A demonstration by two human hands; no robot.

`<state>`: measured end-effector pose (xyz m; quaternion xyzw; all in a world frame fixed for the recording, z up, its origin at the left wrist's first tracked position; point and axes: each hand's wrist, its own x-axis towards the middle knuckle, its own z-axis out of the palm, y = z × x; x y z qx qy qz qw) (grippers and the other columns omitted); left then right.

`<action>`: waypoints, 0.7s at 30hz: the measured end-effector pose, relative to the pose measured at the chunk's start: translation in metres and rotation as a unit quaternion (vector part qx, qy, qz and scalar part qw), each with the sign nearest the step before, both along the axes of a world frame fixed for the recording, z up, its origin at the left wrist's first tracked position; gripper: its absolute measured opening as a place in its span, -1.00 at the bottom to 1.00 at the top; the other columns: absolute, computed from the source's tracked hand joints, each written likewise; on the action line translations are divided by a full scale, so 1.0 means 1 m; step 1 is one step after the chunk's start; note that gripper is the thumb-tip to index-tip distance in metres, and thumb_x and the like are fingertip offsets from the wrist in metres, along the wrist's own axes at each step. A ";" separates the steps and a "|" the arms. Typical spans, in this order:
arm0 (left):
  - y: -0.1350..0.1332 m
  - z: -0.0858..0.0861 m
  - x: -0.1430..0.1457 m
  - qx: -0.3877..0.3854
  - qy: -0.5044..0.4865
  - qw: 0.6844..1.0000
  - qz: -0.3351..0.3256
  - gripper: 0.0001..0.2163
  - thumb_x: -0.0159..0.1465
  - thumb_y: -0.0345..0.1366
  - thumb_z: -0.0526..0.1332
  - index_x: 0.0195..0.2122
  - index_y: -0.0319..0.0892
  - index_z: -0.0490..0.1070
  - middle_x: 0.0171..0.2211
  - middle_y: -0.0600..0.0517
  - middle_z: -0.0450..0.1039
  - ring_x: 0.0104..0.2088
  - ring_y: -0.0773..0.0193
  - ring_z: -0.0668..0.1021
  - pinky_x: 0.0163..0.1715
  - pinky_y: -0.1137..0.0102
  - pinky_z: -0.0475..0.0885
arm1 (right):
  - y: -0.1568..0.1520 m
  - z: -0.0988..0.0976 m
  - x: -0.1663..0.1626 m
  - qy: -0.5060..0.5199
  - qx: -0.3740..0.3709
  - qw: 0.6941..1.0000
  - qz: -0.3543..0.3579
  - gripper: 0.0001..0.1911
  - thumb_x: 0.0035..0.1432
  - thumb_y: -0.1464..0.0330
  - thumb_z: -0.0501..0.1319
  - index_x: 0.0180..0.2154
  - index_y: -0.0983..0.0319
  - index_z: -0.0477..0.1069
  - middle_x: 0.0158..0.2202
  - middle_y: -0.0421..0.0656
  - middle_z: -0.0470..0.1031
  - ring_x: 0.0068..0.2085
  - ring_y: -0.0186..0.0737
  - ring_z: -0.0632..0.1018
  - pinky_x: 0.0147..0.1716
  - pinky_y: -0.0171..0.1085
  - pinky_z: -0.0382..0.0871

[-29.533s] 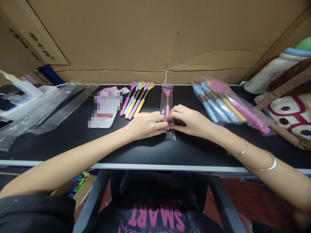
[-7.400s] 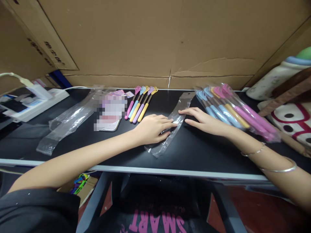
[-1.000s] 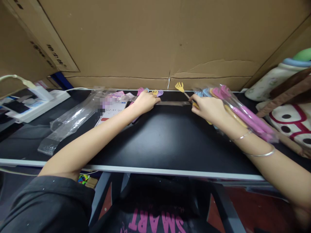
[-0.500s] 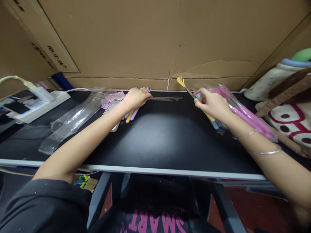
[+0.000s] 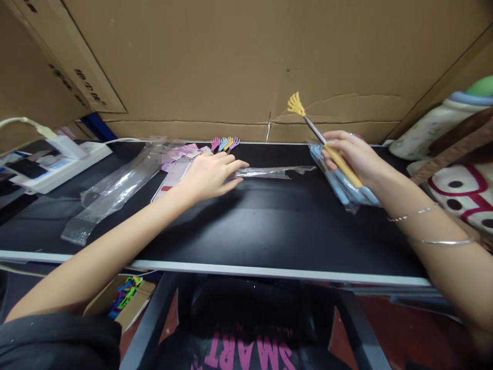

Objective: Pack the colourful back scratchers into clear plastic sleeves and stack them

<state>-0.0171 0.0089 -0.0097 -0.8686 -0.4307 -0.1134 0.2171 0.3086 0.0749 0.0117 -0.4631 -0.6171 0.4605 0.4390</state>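
My right hand (image 5: pixel 348 156) is closed round the yellow handle of a back scratcher (image 5: pixel 341 164). Its metal rod and yellow claw point up and left, in front of the cardboard. Below that hand lies a clear pack of light-blue back scratchers (image 5: pixel 335 180). My left hand (image 5: pixel 215 172) hovers low over the table, fingers stretched and thumb apart. A flat, clear plastic bag (image 5: pixel 269 172) stretches rightward from beneath its fingertips. Behind the left hand several back scratchers (image 5: pixel 224 143) show purple, blue and yellow claws; the hand hides their handles.
A phone (image 5: pixel 175 174) and purple printed cards (image 5: pixel 185 151) lie by my left wrist. Further left are a crumpled clear bag (image 5: pixel 115 190) and a white power strip (image 5: pixel 57 169). A bottle (image 5: pixel 427 123) and a patterned bag (image 5: pixel 458 190) stand right. Cardboard (image 5: pixel 231 61) walls the back.
My right hand has raised the yellow back scratcher from among the packs. My left hand's fingers have spread, and the clear bag lies nearer me and further right.
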 end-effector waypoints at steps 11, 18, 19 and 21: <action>-0.008 -0.005 -0.012 -0.024 -0.022 0.999 0.027 -0.58 0.39 0.04 0.02 0.03 -0.13 0.46 -0.11 -0.06 0.54 -0.07 0.03 0.54 -0.15 0.23 0.38 | -0.011 0.004 0.011 -0.142 0.081 0.986 0.032 -0.88 0.14 0.35 0.27 -0.28 0.14 0.34 -0.59 -0.26 0.36 -0.64 -0.32 0.30 -0.56 -0.23 0.13; -0.010 -0.007 -0.012 -0.017 -0.025 0.999 0.040 -0.62 0.39 -0.03 0.04 0.01 -0.14 0.46 -0.14 -0.06 0.53 -0.08 0.04 0.55 -0.15 0.24 0.36 | -0.014 0.008 0.018 -0.255 0.129 0.958 0.012 -0.81 0.09 0.28 0.29 -0.32 0.14 0.29 -0.59 -0.24 0.34 -0.61 -0.32 0.26 -0.55 -0.22 0.08; -0.011 -0.007 -0.012 -0.022 -0.024 0.999 0.043 -0.62 0.39 -0.03 0.04 0.01 -0.14 0.47 -0.14 -0.07 0.54 -0.09 0.03 0.55 -0.16 0.24 0.36 | -0.017 0.011 0.017 -0.274 0.143 0.951 0.019 -0.80 0.09 0.24 0.29 -0.32 0.15 0.31 -0.59 -0.23 0.34 -0.59 -0.31 0.27 -0.54 -0.22 0.09; -0.012 -0.007 -0.012 -0.030 -0.024 0.998 0.050 -0.62 0.38 -0.02 0.06 0.02 -0.13 0.47 -0.14 -0.08 0.54 -0.08 0.02 0.55 -0.16 0.24 0.36 | -0.023 0.016 0.016 -0.305 0.166 0.937 0.038 -0.76 0.13 0.15 0.27 -0.30 0.17 0.35 -0.58 -0.23 0.32 -0.55 -0.30 0.28 -0.52 -0.22 0.10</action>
